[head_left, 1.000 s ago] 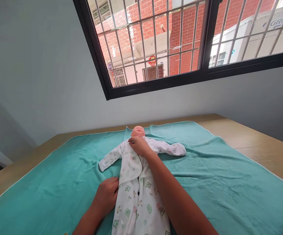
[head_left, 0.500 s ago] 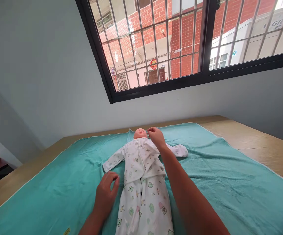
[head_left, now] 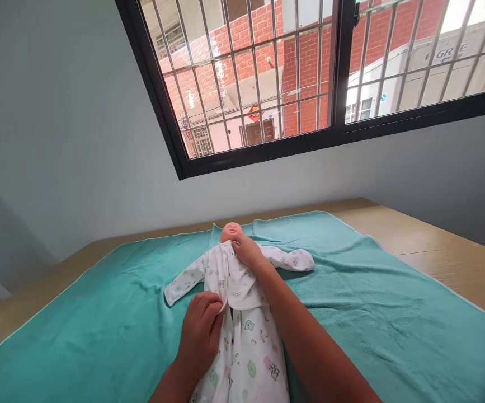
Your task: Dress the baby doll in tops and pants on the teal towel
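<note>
A baby doll point(head_left: 231, 230) lies on its back, head toward the wall, its sleeves spread out to both sides. It wears a white printed baby shirt point(head_left: 239, 288) and white trousers point(head_left: 255, 350) with green and pink animal figures. My left hand point(head_left: 202, 324) is closed on the lower front edge of the shirt, near the waist. Up at the collar, just below the doll's chin, my right hand point(head_left: 247, 252) pinches the shirt's neckline; its fingertips are partly hidden. My right forearm covers part of the doll's side.
A teal towel point(head_left: 116, 313) with a pale edge lies under the doll, slightly wrinkled on the right. It covers much of a wooden table point(head_left: 427, 235). Behind stands a grey wall point(head_left: 66, 123) with a barred, black-framed window point(head_left: 263, 151).
My right hand has moved from beside the doll's head down to the shirt collar. My left hand has moved from beside the doll onto the shirt's lower edge and closed. The view shifted slightly.
</note>
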`<state>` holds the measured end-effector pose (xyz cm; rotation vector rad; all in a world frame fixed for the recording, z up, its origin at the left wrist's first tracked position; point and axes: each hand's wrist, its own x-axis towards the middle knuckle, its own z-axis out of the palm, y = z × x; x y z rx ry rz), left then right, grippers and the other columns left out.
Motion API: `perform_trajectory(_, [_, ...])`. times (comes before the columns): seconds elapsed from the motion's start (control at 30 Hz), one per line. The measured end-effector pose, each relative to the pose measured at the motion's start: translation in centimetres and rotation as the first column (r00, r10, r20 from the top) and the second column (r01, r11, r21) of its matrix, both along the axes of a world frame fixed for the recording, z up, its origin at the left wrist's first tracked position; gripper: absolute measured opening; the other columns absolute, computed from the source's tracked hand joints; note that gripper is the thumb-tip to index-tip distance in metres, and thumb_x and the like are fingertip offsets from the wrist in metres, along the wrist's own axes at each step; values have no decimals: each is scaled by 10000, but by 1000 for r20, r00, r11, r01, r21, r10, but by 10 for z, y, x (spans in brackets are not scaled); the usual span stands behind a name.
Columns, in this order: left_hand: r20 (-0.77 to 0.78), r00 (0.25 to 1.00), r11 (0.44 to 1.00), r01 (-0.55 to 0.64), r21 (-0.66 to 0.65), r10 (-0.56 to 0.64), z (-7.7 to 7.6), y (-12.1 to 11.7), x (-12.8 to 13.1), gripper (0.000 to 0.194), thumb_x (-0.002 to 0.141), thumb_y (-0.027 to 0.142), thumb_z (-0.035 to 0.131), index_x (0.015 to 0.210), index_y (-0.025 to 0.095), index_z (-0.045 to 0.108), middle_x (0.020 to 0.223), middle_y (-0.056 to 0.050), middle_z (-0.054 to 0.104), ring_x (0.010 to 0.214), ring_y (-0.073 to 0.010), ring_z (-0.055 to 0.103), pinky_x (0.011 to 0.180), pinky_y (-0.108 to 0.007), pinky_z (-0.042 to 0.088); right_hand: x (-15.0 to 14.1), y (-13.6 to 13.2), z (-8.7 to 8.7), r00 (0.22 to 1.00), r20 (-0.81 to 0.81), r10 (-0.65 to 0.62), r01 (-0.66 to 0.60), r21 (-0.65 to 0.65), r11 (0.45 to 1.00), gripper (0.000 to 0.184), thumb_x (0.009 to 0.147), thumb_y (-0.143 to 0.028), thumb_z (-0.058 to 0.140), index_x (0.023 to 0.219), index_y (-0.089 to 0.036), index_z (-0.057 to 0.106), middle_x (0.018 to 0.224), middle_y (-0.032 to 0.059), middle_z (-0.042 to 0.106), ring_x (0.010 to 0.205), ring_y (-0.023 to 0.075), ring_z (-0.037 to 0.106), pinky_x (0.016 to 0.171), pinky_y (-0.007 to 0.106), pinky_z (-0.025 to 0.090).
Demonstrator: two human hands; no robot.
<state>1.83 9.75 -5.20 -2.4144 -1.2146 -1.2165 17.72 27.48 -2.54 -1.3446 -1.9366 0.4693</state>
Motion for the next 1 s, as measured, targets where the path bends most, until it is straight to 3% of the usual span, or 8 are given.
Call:
perform_trajectory(0.2, [7, 998, 986, 69, -151, -69, -5, -1, -7, 109, 899, 145, 482, 874, 217, 560, 1283, -88, 570, 1253, -251, 472, 1002, -442, 426, -10, -16, -1, 998, -5, -60, 61, 113, 992, 319, 951, -199, 352, 1115, -181, 625, 1223, 109, 621, 1087, 214, 564, 925, 315, 396])
perform_trajectory(0.3, [74, 992, 962, 118, -248, -102, -10, 3, -6, 130, 923, 200, 466, 942, 233, 589, 1309, -71, 588, 1317, -246, 443, 1102, -508, 339, -5, -43, -4, 996, 60, 66, -75, 172, 982, 336, 970, -258, 380, 1215, -157, 586, 1326, 131, 568, 1255, 229, 477, 1056, 370, 336])
perform_trajectory(0.43, [160, 977, 939, 181, -293, -139, -15, 6, -6, 177, 942, 220, 449, 1018, 239, 608, 1269, -60, 628, 1319, -235, 456, 1152, -540, 259, 20, -105, -16, 931, 156, 330, -351, 141, 926, 545, 964, -375, 445, 1455, -153, 367, 1546, 149, 295, 1445, 253, 217, 1171, 475, 173])
perform_trajectory(0.5, [169, 975, 942, 188, -278, -144, -14, 6, -6, 173, 940, 220, 459, 1013, 240, 615, 1221, -49, 653, 1302, -227, 473, 1155, -524, 263, 37, -137, -24, 874, 173, 454, -475, 104, 874, 593, 933, -370, 516, 1477, -213, 341, 1548, 110, 303, 1443, 249, 231, 1184, 472, 158])
perform_trajectory(0.57, [171, 975, 951, 182, -251, -142, -13, 5, -5, 156, 929, 219, 486, 1011, 244, 617, 1159, -37, 675, 1265, -220, 501, 1145, -500, 289, 52, -159, -32, 857, 147, 495, -512, 128, 849, 575, 900, -323, 576, 1442, -258, 398, 1507, 82, 391, 1418, 238, 297, 1185, 433, 202])
perform_trajectory(0.77, [168, 977, 968, 161, -195, -128, -9, 1, -2, 207, 889, 225, 561, 1094, 243, 581, 1224, -58, 625, 1252, -226, 491, 1110, -473, 353, 66, -169, -44, 960, 89, 267, -280, 396, 874, 318, 871, -243, 606, 1185, -217, 567, 1220, 116, 580, 1143, 243, 527, 966, 414, 468])
perform_trajectory(0.87, [152, 978, 960, 172, -219, -140, -8, -2, 1, 343, 866, 215, 576, 1204, 246, 528, 1339, -83, 546, 1331, -256, 413, 1137, -517, 302, 64, -166, -44, 961, 160, 225, -273, 440, 855, 132, 927, -212, 518, 1029, -207, 601, 981, 88, 606, 907, 204, 565, 816, 362, 496])
perform_trajectory(1.0, [215, 974, 964, 120, -237, -68, -13, -3, 6, 425, 830, 150, 567, 1236, 258, 503, 1390, -85, 497, 1378, -271, 349, 1137, -544, 290, 64, -167, -45, 956, 215, 198, -279, 461, 842, 183, 956, -154, 422, 1006, -190, 595, 936, 93, 603, 848, 194, 552, 776, 344, 477])
